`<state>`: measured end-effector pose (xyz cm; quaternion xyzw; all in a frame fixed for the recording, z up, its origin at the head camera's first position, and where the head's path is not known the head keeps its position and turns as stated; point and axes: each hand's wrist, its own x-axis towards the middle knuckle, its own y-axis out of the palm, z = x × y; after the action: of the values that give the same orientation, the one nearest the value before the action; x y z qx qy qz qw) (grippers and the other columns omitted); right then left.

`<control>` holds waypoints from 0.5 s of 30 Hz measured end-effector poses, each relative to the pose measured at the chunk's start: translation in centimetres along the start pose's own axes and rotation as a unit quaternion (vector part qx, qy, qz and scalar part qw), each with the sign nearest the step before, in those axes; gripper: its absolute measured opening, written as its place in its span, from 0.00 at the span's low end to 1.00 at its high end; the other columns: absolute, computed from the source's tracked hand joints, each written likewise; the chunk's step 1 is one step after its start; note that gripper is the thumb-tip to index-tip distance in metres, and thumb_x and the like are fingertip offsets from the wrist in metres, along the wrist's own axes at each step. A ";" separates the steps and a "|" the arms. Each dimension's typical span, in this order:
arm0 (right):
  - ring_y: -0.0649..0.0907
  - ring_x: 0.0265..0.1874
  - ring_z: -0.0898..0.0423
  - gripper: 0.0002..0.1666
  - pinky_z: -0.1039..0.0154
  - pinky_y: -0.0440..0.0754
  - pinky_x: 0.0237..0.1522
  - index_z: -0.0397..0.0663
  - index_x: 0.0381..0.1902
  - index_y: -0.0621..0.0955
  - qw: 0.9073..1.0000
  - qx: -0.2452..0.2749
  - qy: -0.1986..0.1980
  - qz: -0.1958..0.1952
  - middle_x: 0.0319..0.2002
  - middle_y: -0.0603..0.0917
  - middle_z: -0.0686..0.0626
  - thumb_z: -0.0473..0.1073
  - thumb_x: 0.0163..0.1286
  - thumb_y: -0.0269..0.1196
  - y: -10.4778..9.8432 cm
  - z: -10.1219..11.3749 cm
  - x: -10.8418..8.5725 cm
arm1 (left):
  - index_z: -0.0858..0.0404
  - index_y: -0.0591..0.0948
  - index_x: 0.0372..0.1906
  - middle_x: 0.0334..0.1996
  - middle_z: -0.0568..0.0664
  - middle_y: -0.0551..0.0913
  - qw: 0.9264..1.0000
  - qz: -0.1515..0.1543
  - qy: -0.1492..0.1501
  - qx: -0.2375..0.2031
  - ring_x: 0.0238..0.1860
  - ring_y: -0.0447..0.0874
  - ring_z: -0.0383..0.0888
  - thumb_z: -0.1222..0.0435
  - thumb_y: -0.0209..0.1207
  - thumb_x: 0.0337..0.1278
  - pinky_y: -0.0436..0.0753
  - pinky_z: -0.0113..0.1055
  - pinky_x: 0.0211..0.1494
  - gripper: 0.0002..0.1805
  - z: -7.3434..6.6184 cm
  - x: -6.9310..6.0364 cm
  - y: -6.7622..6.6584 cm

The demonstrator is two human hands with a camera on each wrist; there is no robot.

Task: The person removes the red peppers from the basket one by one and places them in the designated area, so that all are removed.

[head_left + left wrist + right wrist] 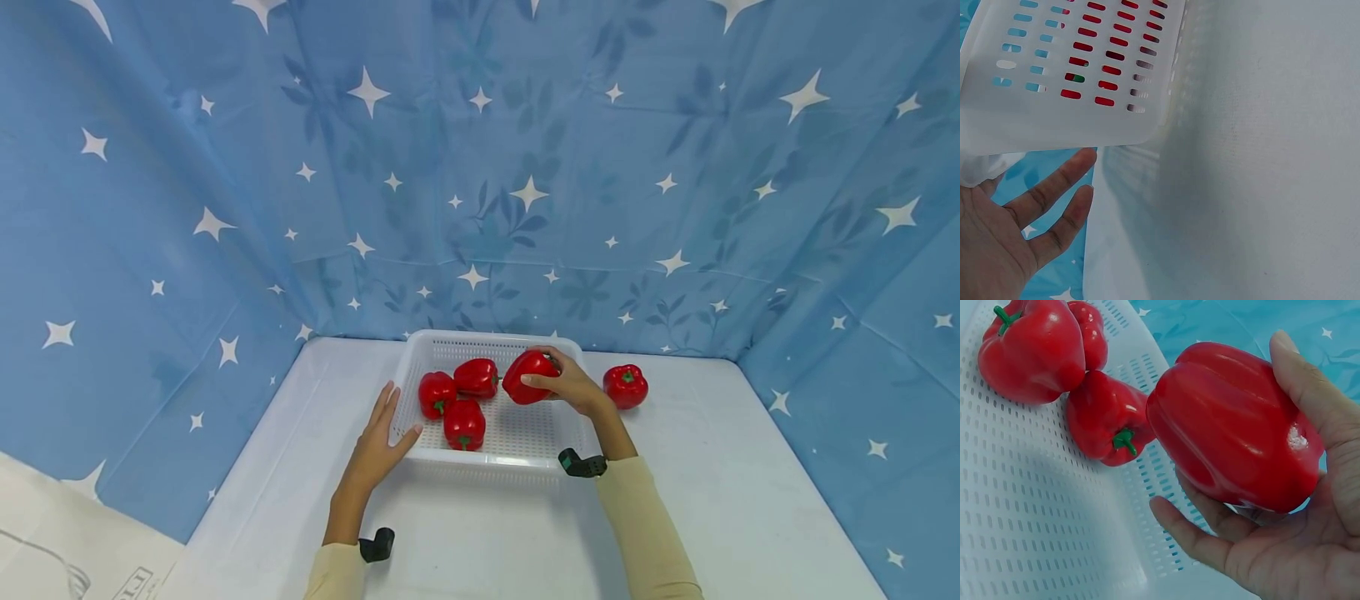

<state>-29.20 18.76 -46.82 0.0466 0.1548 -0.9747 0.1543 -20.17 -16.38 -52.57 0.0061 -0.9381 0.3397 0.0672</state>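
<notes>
My right hand (572, 385) grips a red bell pepper (529, 377) above the right side of a white perforated basket (517, 460). In the right wrist view, thumb and fingers wrap this bell pepper (1229, 425) from its sides. Three more red bell peppers lie in the basket's left half: one at the left (437, 394), one behind (477, 378) and one in front (464, 425). At the basket's left wall is my left hand (378, 446), its fingers spread and straight. The left wrist view shows that hand (1022, 231) against the basket's corner, holding nothing.
Another red bell pepper (626, 387) stands on the white table (720, 467), right of the basket. A blue curtain (480, 208) with white stars rises behind and at both sides. Printed pale material (67, 542) lies at the lower left.
</notes>
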 end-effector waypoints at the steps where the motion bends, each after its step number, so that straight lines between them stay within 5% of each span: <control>1: 0.72 0.64 0.37 0.47 0.49 0.85 0.51 0.50 0.71 0.62 1.000 0.001 -0.001 0.002 0.65 0.71 0.37 0.47 0.58 0.71 0.0 0.0 0.0 | 0.50 0.52 0.78 0.80 0.40 0.44 1.000 0.000 0.000 0.000 0.77 0.55 0.57 0.49 0.62 0.58 0.70 0.60 0.63 0.47 0.0 0.0 0.0; 15: 0.71 0.64 0.38 0.47 0.45 0.82 0.55 0.46 0.68 0.62 1.000 -0.012 0.000 -0.022 0.64 0.71 0.37 0.50 0.56 0.72 0.1 -0.1 -0.1 | 0.51 0.52 0.78 0.80 0.41 0.44 1.000 0.001 0.002 0.004 0.76 0.55 0.57 0.50 0.62 0.58 0.71 0.60 0.63 0.47 0.0 0.0 0.0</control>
<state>-29.09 18.70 -46.98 0.0417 0.1672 -0.9760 0.1332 -20.21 -16.38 -52.59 0.0045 -0.9368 0.3431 0.0683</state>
